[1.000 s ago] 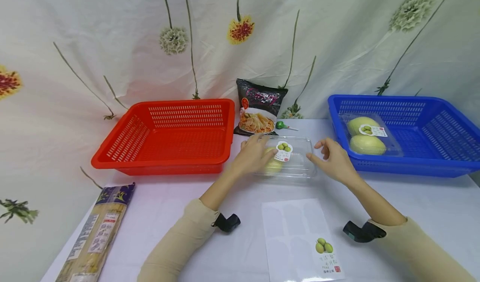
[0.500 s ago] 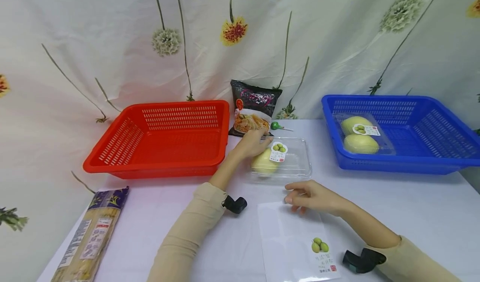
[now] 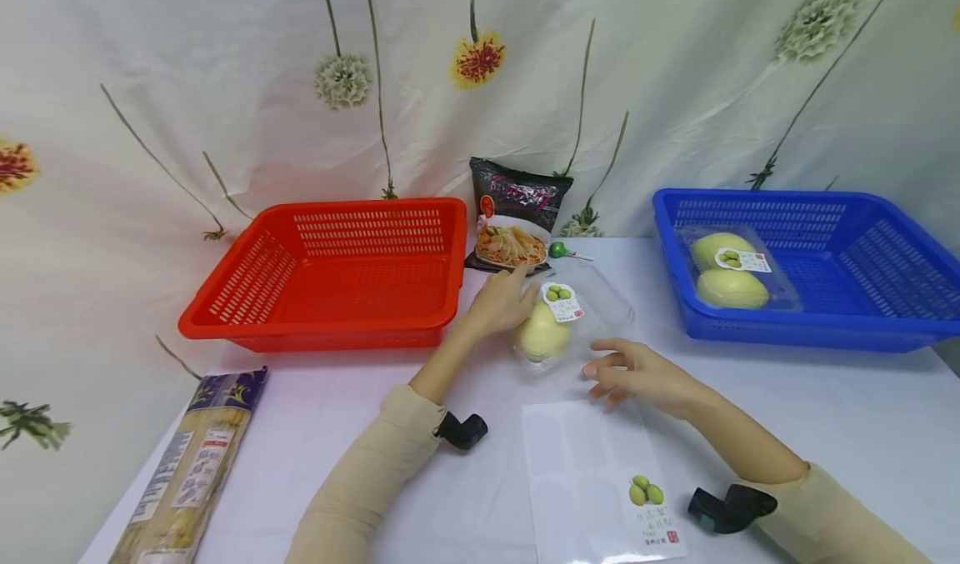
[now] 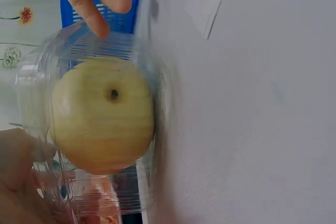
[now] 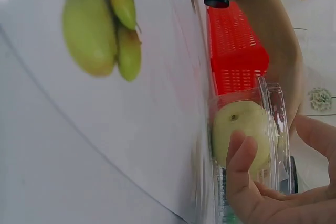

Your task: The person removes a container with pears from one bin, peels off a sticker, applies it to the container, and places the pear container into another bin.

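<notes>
The left hand (image 3: 501, 301) is gripping the far left end of a clear plastic clamshell box (image 3: 573, 318), which is standing tilted on the white table (image 3: 825, 414) with its near end down. At about four o'clock from the box, the right hand (image 3: 637, 375) is hovering with fingers loosely spread, its fingertips (image 5: 237, 153) reaching right up to the near end of the box; whether they are actually touching the plastic cannot be told. Inside the box a single round, pale yellow pear (image 3: 542, 337) is lying at the low end, its dark blossom end facing the left wrist camera. A small white label (image 3: 562, 302) printed with green fruit is sitting on the lid; its writing is too small to read. At six o'clock from the hands a glossy white sticker sheet (image 3: 600, 485) is lying flat, carrying one more fruit label with unreadable characters and a red seal. At nine o'clock a red slotted plastic basket (image 3: 337, 277) is resting on the table; at three o'clock a blue one (image 3: 810, 264) is holding a second clamshell (image 3: 731, 277) with two pears. At twelve o'clock a dark snack bag (image 3: 517, 224) is leaning against a cream curtain (image 3: 225, 89) printed with long-stemmed flowers, a green lollipop (image 3: 564, 252) beside it. At seven o'clock a long noodle packet (image 3: 191, 472) is lying.
</notes>
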A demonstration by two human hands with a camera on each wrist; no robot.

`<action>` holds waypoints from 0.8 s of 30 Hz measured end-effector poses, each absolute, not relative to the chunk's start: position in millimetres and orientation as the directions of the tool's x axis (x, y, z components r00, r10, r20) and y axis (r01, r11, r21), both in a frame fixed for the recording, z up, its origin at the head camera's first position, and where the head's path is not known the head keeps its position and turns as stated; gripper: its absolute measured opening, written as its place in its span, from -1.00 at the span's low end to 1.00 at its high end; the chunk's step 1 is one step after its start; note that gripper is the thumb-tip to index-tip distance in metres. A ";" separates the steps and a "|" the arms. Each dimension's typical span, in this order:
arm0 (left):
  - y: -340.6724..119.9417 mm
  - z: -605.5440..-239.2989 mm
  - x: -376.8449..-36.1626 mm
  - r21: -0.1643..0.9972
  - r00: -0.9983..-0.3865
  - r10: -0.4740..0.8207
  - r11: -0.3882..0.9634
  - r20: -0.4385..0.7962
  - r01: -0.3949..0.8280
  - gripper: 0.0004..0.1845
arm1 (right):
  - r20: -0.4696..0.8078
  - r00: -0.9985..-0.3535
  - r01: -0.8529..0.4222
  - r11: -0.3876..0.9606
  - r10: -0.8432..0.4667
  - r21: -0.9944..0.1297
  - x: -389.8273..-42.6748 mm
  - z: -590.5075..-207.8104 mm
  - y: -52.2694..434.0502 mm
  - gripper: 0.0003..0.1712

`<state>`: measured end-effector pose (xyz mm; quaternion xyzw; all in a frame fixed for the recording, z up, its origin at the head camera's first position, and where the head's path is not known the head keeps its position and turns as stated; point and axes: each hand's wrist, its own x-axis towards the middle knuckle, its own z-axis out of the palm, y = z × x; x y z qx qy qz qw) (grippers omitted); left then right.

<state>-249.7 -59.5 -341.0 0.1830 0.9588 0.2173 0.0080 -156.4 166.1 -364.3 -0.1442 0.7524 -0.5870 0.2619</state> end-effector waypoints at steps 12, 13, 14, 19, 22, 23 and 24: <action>-65.8 -331.9 -211.3 0.578 -0.936 0.333 0.789 -0.117 0.209 -0.32 | -0.271 -0.894 0.212 0.194 -0.357 -0.958 -170.7 -357.7 169.7 -0.08; -66.2 -331.1 -209.0 0.590 -0.933 0.337 0.783 -0.130 0.200 -0.29 | -0.263 -0.898 0.207 0.187 -0.354 -0.960 -171.5 -357.4 169.9 -0.08; -67.1 -330.9 -207.0 0.609 -0.930 0.340 0.770 -0.141 0.190 -0.27 | -0.256 -0.902 0.203 0.180 -0.349 -0.962 -172.2 -357.3 170.1 -0.07; -73.4 -331.9 -199.7 0.759 -0.915 0.355 0.645 -0.190 0.093 -0.17 | -0.205 -0.924 0.163 0.152 -0.322 -0.975 -172.7 -356.2 170.9 -0.09; -77.8 -334.6 -196.9 0.835 -0.913 0.344 0.550 -0.218 0.008 -0.14 | -0.182 -0.937 0.143 0.148 -0.300 -0.979 -171.9 -356.4 170.8 -0.11; -78.9 -335.8 -196.3 0.852 -0.914 0.338 0.524 -0.226 -0.017 -0.13 | -0.177 -0.940 0.138 0.150 -0.293 -0.979 -171.7 -356.5 170.7 -0.12; -79.7 -336.8 -195.8 0.863 -0.915 0.333 0.504 -0.230 -0.033 -0.13 | -0.174 -0.943 0.135 0.151 -0.285 -0.979 -171.6 -356.6 170.4 -0.13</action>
